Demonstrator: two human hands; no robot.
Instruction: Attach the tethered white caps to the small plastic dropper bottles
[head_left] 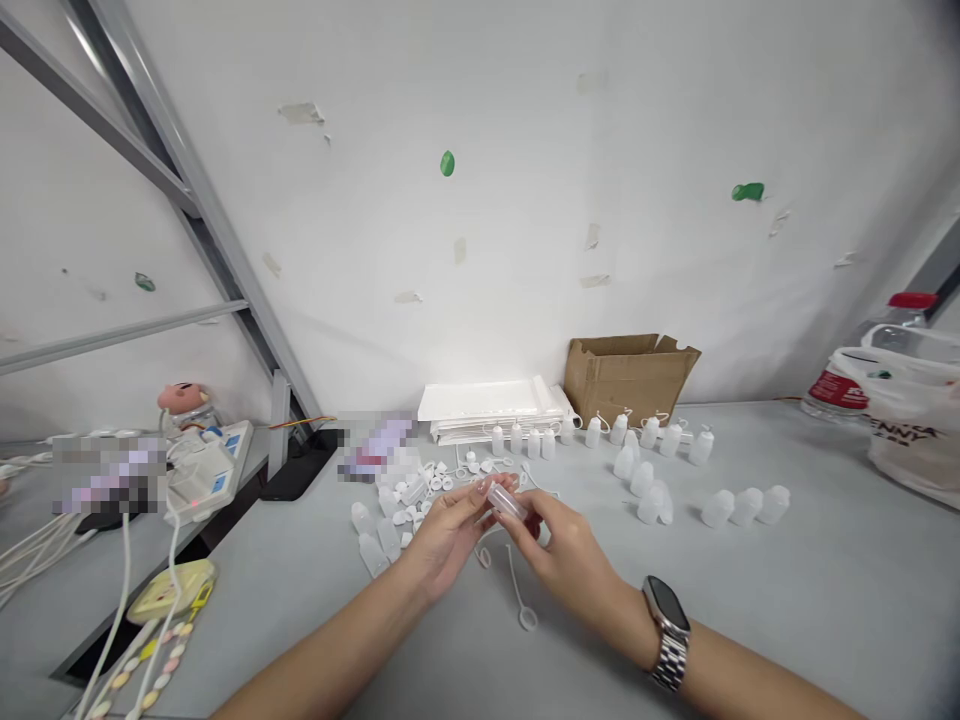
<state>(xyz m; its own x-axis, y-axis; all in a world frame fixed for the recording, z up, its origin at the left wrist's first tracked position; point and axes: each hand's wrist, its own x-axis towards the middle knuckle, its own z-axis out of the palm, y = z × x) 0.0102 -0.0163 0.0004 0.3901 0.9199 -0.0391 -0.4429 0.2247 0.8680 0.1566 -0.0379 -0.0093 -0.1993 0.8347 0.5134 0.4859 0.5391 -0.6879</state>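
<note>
Between my two hands is a small translucent plastic bottle (508, 502), tilted over the table. My left hand (452, 535) pinches its neck end, and my right hand (559, 535) grips the other end with thumb and fingers. Whether a cap sits at the neck is hidden by my fingers. Left of my hands lie white caps (437, 476) in a loose heap, with several bottles (373, 552) lying beside them. Below my hands a white strap with a ring end (528, 619) rests on the table.
Capped bottles (592, 432) stand in a row before white flat packs (491, 405) and a cardboard box (630, 375). Bottles (746, 508) also stand at right. A plastic bag (911, 430) and large bottle (836, 385) are far right; cables and a power strip (214, 475) are left.
</note>
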